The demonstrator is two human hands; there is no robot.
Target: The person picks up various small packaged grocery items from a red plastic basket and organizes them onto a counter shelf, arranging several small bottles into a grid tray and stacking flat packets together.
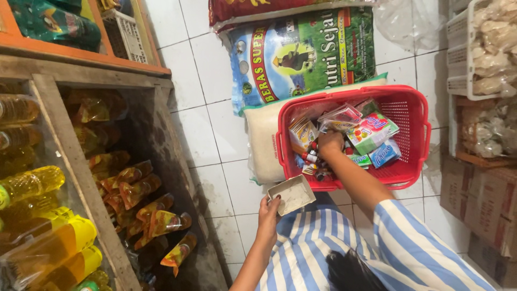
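**Step in hand.** The right hand [329, 144] is lowered into the red basket [414, 102], centre right of the frame. Its fingers are curled downward among small red-capped bottles [311, 157]. The fingertips are hidden, so it cannot be determined whether they pinch anything. The left hand [268, 210], lower centre, grips a shallow grey-white tray [292, 194] by its near corner, thumb over the rim. The tray is held tilted, just outside the basket's near wall. The work appears to be selection of small items from the basket, with the tray held ready beside it.

**Next move, requirements.** A lift from the basket would require a firm pinch on one bottle without disturbing the loose packets around it. The tray would need levelling before it receives anything.

**Packages by position.**
- In the basket: a green, white and pink packet [372, 132]; a blue packet [385, 152] below it; clear flat packets [339, 116] above the hand; a yellow-and-white carton [302, 133] at left.
- Upper centre: a large green-and-blue printed sack [301, 51], lying on a plain white sack [261, 140].
- Left: a wooden shelf [81, 172] with yellow oil bottles [29, 183] and orange pouches [140, 188].
- Upper right: a white crate [458, 59] of pale bagged goods.
- Lower right: brown cardboard boxes [479, 210].
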